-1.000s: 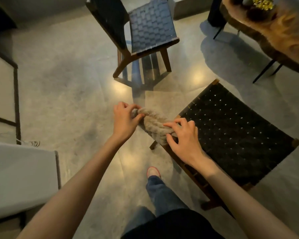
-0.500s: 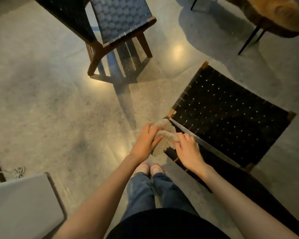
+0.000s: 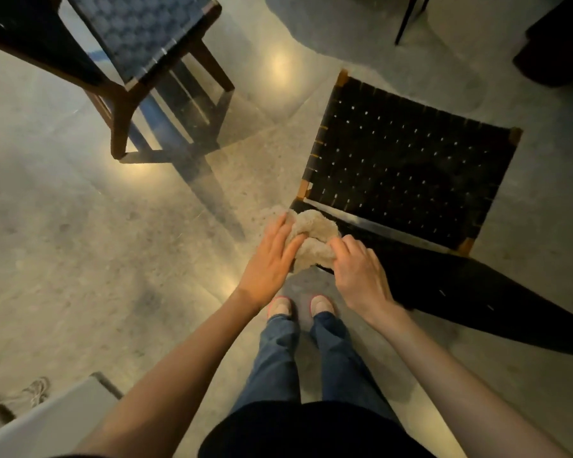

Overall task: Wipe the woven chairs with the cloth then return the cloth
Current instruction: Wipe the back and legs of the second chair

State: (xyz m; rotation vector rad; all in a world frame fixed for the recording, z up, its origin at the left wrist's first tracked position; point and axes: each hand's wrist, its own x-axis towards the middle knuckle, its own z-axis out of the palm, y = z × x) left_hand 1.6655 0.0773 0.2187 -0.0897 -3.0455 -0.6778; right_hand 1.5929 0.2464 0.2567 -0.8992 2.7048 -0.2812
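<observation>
Cloth [image 3: 315, 238], beige and fluffy, bunched between both hands at the near left corner of the near chair [image 3: 407, 173], over the top rail of its backrest. Left hand [image 3: 272, 256] flat against the cloth's left side, fingers straight and close together, thumb along the cloth. Right hand [image 3: 358, 269] with fingers curled, pinching the cloth's right edge. Underside of the cloth and fingertips of the right hand hidden in the folds.

No containers anywhere in view. Near chair seat woven of black straps with small pale gaps, light wooden corners showing at front left, front right and back. Backrest seen nearly edge-on, running dark toward the lower right and cut off by the frame edge; its weave hard to make out.

Far chair [image 3: 139, 31] at upper left, dark woven seat on a brown wooden frame, well apart from the near chair, top part cut off. Legs reflected in the polished grey floor [image 3: 63, 226].

Two pink-trimmed shoes [image 3: 280, 305] below the hands, jeans above them. Thin black leg [image 3: 407, 18] at the top, its furniture out of frame. Dark shape at upper right, unidentifiable. Pale slab [image 3: 47, 421] at lower left, cut off, with a tangle of cord [image 3: 38, 390] just beside it.
</observation>
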